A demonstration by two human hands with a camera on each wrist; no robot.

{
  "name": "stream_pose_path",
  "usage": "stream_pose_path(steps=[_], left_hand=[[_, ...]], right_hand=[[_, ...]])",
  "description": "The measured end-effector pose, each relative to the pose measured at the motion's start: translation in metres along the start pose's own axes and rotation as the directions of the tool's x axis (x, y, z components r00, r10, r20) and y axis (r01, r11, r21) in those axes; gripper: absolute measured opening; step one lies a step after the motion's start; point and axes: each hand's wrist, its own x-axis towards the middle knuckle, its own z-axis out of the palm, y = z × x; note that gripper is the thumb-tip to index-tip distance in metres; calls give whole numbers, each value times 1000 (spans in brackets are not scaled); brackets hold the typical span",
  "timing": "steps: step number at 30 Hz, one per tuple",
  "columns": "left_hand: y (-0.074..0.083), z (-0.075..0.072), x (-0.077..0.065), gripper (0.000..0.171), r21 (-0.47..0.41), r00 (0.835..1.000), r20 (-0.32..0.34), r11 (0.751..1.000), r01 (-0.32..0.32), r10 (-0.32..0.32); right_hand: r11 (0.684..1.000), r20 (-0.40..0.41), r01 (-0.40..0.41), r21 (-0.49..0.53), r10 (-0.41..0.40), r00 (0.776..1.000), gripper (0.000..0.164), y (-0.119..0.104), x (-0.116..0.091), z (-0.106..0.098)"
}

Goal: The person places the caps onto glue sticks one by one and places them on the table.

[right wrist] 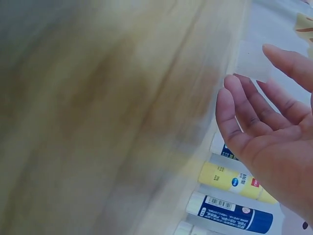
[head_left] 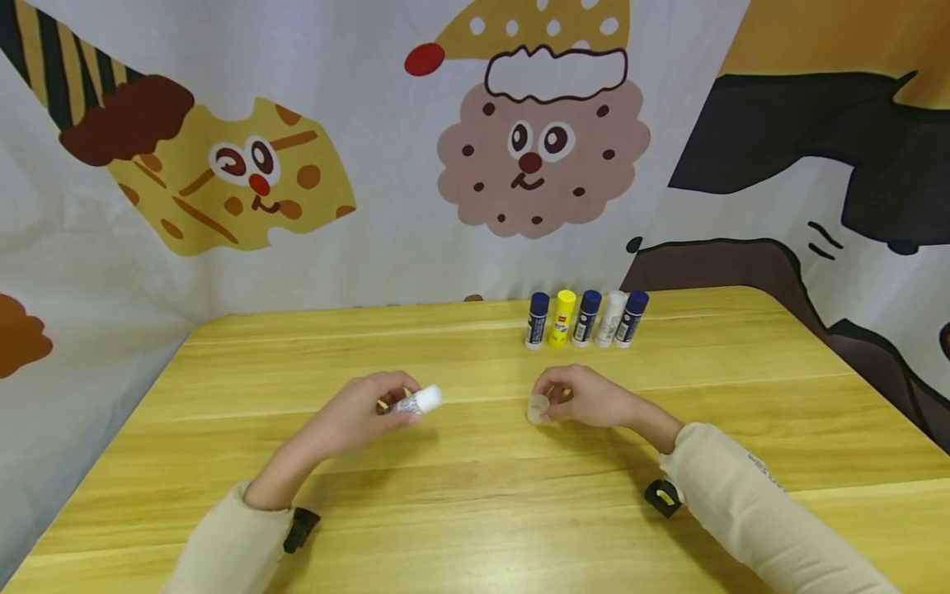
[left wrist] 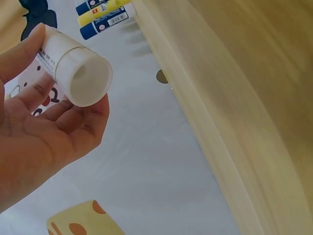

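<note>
My left hand grips a white glue stick between thumb and fingers, tilted above the table. In the left wrist view, the bare end of this glue stick faces the camera, a round translucent rim with pale glue inside. To the right, my right hand pinches a small translucent cap at its fingertips, apart from the glue stick. The cap looks faint in the right wrist view, between thumb and fingertips; the other fingers are bent loosely.
Several glue sticks stand in a row at the table's back right: dark blue ones, a yellow one and a white one. The wooden table ends at a cartoon-print cloth behind it.
</note>
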Motion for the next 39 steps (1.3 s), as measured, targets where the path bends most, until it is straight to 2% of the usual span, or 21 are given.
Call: stream_pose_path(steps=[6,24,39], left_hand=[[2,3,2,20,20,1000,1,1000,-14,14],[4,7,5,19,-2,999,24,1000,-29,29],[7,10,6,21,-11,999,30,999,-31,32]], right_hand=[[1000,-12,24,-1,-24,1000,19,-1,1,-1],[997,0,54,61,-55,999,18,-13,3,0],[996,-38,67,59,-65,997,22,-23,2,2]])
